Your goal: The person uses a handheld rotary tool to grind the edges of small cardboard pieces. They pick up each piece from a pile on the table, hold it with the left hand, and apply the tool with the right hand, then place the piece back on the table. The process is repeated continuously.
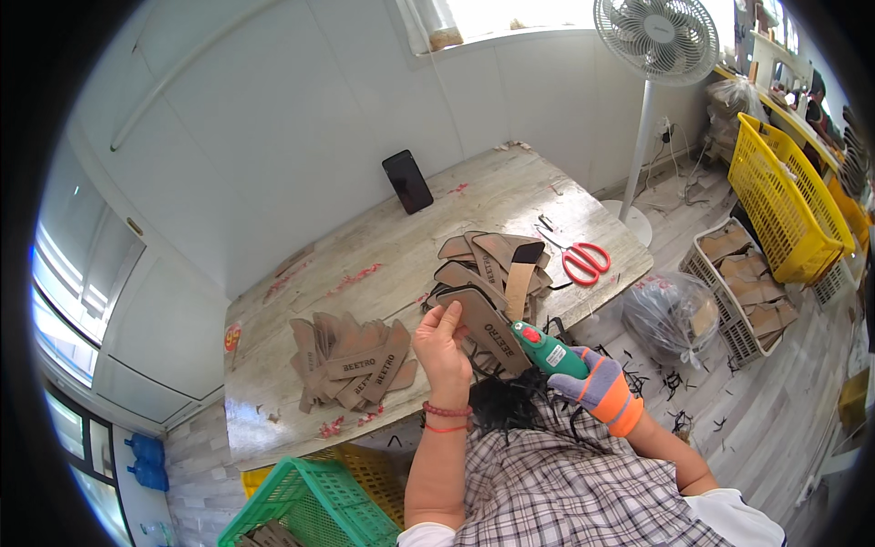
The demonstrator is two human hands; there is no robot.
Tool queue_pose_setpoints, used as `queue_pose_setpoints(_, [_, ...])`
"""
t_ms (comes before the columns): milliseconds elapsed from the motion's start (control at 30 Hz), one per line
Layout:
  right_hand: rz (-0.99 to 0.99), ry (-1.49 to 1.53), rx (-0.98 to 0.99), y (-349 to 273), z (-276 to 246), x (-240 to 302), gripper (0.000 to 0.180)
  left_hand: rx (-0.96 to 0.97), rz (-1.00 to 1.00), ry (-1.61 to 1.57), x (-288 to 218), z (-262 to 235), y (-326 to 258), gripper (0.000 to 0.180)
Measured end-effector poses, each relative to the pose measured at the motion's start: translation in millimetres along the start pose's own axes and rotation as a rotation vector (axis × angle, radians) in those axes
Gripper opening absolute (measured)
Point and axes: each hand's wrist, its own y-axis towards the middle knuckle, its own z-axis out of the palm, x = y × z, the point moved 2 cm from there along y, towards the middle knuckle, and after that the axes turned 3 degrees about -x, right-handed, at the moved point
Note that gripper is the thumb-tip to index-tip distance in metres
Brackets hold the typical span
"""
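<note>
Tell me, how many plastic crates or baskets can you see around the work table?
3, perhaps more hidden: a yellow plastic basket at far right, a white plastic crate of brown pieces on the floor below it, and a green plastic crate at the table's near edge.

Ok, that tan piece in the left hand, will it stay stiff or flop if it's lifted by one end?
Probably fairly stiff: the tan piece juts flat from the left hand without drooping. It looks thin like card, so likely light. The cut pieces in the pile lie fanned out, so they may slide easily. The right hand holds a green tool.
</note>
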Motion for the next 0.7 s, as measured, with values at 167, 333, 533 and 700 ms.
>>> queue_pose_setpoints(167, [0.018,0.078,0.015,-3,-1,8,0.053,-0.009,0.007,-0.006,15,1,-4,0.005])
queue_pose_setpoints(333, [0.030,0.142,0.016,-4,-4,8,0.050,0.028,-0.038,-0.002,21,4,-10,0.004])
queue_pose_setpoints(533, [0.032,0.121,0.021,-4,-6,14,0.050,0.094,-0.063,0.070,23,2,-16,0.004])
queue_pose_setpoints(700, [0.052,0.146,0.039,-3,-9,19,0.050,0.174,-0.077,0.123,22,2,-19,0.003])
